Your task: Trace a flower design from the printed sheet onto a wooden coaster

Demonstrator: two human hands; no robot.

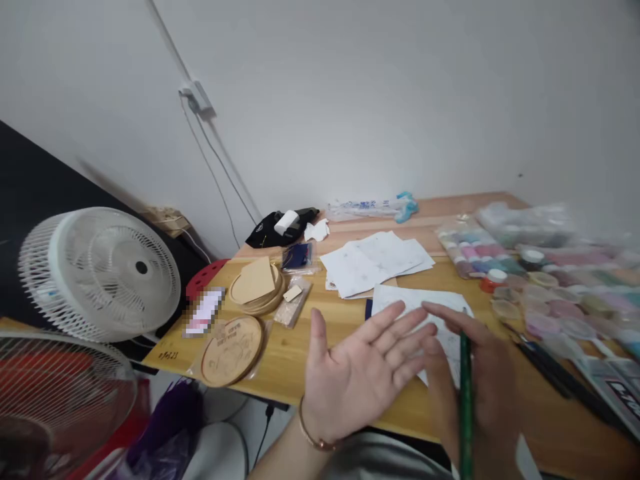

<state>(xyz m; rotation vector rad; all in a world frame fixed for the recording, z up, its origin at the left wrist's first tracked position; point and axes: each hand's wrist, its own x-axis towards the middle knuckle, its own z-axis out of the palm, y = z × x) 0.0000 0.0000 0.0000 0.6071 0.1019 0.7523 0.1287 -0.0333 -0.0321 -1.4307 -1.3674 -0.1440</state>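
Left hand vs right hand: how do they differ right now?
The left hand is open, palm showing, holding nothing; the right hand shows its back and holds a green pencil-shaped stick upright. The left hand has a metal bracelet at the wrist; the right hand shows none. Both are bare, fingers pointing toward each other over a paper sheet.

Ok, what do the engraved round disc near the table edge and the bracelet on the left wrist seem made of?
The engraved round disc looks like pale wood or plywood: light matte tan surface, with a darker burnt-looking engraved design. The bracelet on the left hand looks like polished rose-gold-toned metal, going by its thin shiny band; plating can't be told from here.
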